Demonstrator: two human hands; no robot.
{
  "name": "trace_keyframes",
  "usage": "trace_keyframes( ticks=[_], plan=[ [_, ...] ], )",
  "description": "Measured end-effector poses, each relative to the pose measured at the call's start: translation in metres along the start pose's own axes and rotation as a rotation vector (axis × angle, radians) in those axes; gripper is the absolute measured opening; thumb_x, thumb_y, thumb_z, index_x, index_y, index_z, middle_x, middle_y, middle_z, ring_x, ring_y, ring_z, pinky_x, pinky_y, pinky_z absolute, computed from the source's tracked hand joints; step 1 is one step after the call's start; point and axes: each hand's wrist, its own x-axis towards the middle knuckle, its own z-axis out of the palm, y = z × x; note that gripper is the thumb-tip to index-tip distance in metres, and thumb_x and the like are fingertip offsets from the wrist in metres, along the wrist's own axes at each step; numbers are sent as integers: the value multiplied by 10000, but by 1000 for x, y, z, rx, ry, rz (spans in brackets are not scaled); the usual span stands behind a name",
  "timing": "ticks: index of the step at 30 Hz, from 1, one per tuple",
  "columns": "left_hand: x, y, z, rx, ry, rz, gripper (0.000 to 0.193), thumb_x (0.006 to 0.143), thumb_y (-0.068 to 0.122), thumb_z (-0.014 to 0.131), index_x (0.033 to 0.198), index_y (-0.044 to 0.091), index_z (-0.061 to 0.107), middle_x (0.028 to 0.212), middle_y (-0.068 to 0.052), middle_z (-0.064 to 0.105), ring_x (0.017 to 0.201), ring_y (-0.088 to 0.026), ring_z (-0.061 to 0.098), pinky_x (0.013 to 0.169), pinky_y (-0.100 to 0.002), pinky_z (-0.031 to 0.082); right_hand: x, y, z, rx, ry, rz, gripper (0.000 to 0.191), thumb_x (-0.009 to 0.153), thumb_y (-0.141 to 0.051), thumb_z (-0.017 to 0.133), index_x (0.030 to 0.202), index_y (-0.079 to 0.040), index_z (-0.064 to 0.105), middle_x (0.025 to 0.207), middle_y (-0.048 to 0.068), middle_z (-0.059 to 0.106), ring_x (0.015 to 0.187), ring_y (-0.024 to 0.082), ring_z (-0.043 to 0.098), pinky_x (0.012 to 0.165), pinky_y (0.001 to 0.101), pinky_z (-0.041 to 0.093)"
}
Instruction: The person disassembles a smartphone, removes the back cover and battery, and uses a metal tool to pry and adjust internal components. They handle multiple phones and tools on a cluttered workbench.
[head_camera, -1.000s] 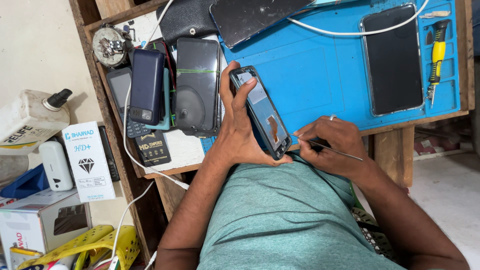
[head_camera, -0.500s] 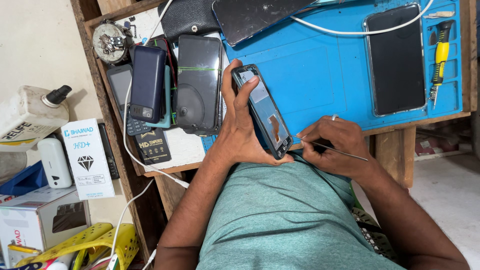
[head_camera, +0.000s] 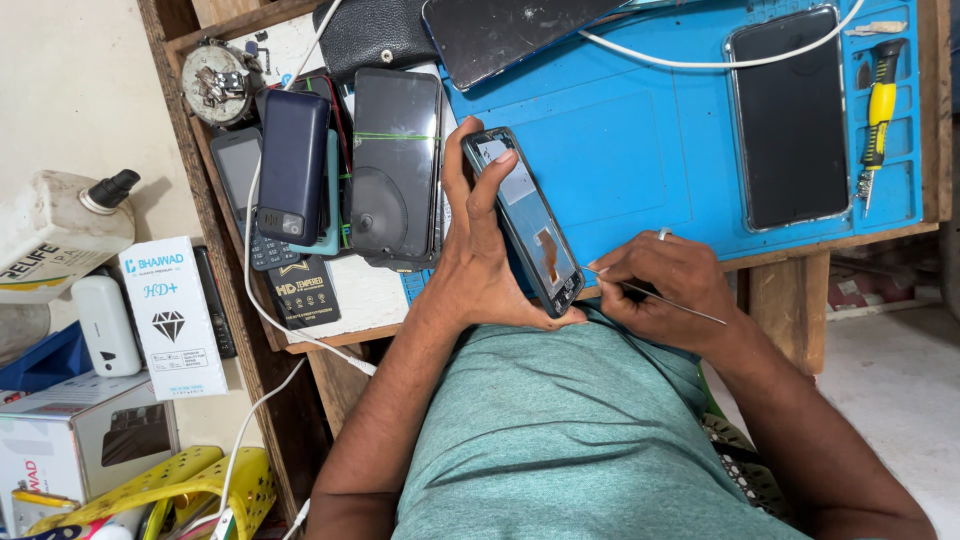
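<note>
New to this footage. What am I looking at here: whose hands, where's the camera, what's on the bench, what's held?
There is no machine: a person works with bare hands. The one picture comes from a camera worn on their head, looking down over their green shirt.

The left hand grips an opened phone, tilted on edge against the bench. The right hand pinches a thin metal tool, its tip at the phone's lower end.

On the wooden bench lies a blue mat with a dark phone, a yellow-handled screwdriver and a white cable. Left of the mat is a stack of phones.
</note>
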Motion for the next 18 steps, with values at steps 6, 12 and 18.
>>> trace_keyframes(
  ticks=[6, 12, 18],
  plan=[
    [0, -1, 1, -2, 7, 6, 1571, 446, 900, 830, 1639, 369, -44, 1581, -314, -5, 1514, -614, 139, 1185, -748, 387, 1, 1, 0, 11, 40, 27, 143, 847, -41, 782, 852, -63, 641, 867, 64, 761, 712, 105, 732, 547, 231, 560],
    [-1, -2, 2, -10, 2, -1, 1565, 454, 900, 832, 1641, 370, -40, 1583, -317, -7, 1513, -617, 141, 1179, -744, 401, 1, 0, 0, 19, 30, 34, 148, 846, -43, 783, 853, -68, 637, 873, 68, 766, 730, 115, 744, 564, 239, 579],
    [-2, -2, 2, -13, 1, -2, 1566, 451, 898, 834, 1639, 376, -43, 1618, -313, -7, 1508, -614, 169, 1177, -736, 414, 1, 0, 1, 37, 44, 34, 148, 850, -36, 776, 852, -68, 631, 867, 67, 762, 739, 121, 750, 566, 237, 583]
  ],
)
